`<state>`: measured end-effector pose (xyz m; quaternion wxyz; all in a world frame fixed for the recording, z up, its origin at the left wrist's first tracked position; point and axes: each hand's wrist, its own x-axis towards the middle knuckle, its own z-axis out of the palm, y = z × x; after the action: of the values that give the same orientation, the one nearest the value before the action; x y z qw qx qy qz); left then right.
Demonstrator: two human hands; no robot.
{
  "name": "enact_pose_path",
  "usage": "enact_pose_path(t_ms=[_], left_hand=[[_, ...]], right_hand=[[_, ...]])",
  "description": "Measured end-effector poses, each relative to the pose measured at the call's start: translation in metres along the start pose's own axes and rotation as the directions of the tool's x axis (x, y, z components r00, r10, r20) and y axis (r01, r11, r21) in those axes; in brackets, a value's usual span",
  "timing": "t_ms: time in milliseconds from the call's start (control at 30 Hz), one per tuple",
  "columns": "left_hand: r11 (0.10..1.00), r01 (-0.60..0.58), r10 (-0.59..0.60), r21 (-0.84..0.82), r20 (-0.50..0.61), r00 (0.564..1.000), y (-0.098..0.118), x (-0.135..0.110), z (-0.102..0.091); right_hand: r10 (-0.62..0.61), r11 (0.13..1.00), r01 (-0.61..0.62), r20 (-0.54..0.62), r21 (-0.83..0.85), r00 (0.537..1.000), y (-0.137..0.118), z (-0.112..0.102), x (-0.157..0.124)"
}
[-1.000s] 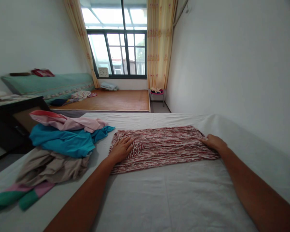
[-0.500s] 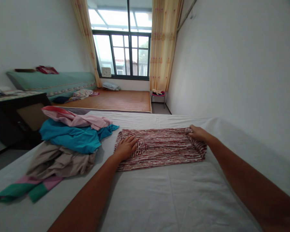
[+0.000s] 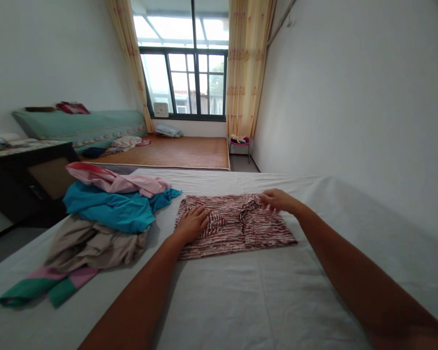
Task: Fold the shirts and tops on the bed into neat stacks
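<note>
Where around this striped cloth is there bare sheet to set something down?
The white sheet is bare nearer you than the striped cloth, and right of your right hand. Left is crowded: piled clothes.

Far: dark-framed window [image 3: 198, 92], patterned yellow left curtain [image 3: 128, 53] and right curtain [image 3: 244, 73] at its sides. Square pale clock [image 3: 161, 110] at window's lower left. Below, brown mat [image 3: 182, 151] on far bed, pale-blue bundle [image 3: 169, 130] near far edge. Left: green headboard [image 3: 58, 122], red item [image 3: 73, 108] on top; nearer, dark cabinet [image 3: 7, 180]. Right of far bed: pink-topped stool [image 3: 245, 143].
</note>
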<state>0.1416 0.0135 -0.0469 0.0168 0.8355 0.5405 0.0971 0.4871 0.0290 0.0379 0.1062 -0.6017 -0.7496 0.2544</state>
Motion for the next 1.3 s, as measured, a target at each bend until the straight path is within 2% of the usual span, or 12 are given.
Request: enact_pose_path(t_ms=[67,133,200,333,467,633,700,767,867,967,1100,1300], left_hand=[[1.000,0.000,0.000,0.002,0.000,1.000,0.001,0.000,-0.001],[1.000,-0.001,0.001,0.002,-0.003,1.000,0.002,0.000,-0.001],[1.000,-0.007,0.007,0.003,-0.010,1.000,0.002,-0.001,-0.001],[1.000,-0.010,0.010,-0.002,-0.018,1.000,0.000,0.000,0.000],[1.000,-0.011,0.011,-0.005,-0.006,1.000,-0.001,-0.001,0.000],[1.000,-0.012,0.012,-0.010,-0.001,1.000,-0.002,-0.001,0.001],[1.000,-0.010,0.010,-0.013,-0.002,1.000,-0.003,0.000,0.003],[1.000,-0.011,0.011,-0.015,-0.008,1.000,-0.004,0.000,0.004],[1.000,-0.014,0.014,-0.014,-0.015,1.000,-0.003,0.001,0.004],[1.000,-0.007,0.007,-0.013,-0.015,1.000,-0.001,0.001,0.002],[1.000,-0.005,0.005,-0.021,-0.020,1.000,0.000,-0.001,0.000],[0.999,-0.019,0.019,-0.029,-0.020,1.000,-0.002,-0.001,0.000]], right_hand=[[0.040,0.984,-0.059,-0.110,-0.171,0.993,0.015,-0.005,0.003],[0.019,0.934,-0.084,-0.186,-0.347,0.982,0.026,0.002,0.009],[-0.021,0.918,-0.072,-0.229,-0.390,0.973,0.031,0.015,0.018],[-0.059,0.966,-0.012,-0.265,-0.260,0.962,0.018,0.032,0.046],[-0.099,0.988,0.059,-0.292,-0.144,0.951,-0.007,0.028,0.070],[-0.185,0.939,0.280,-0.391,0.201,0.902,-0.005,0.026,0.067],[-0.212,0.948,0.284,-0.375,0.146,0.903,0.003,0.035,0.056],[-0.278,0.958,0.286,-0.282,-0.016,0.918,0.010,0.051,0.041],[-0.364,0.915,0.326,-0.140,-0.239,0.921,0.012,0.080,0.020],[-0.358,0.877,0.295,-0.109,-0.379,0.927,0.007,0.097,0.008],[-0.364,0.858,0.289,-0.105,-0.424,0.926,0.005,0.097,0.004],[-0.383,0.871,0.313,-0.127,-0.378,0.915,0.006,0.095,0.004]])
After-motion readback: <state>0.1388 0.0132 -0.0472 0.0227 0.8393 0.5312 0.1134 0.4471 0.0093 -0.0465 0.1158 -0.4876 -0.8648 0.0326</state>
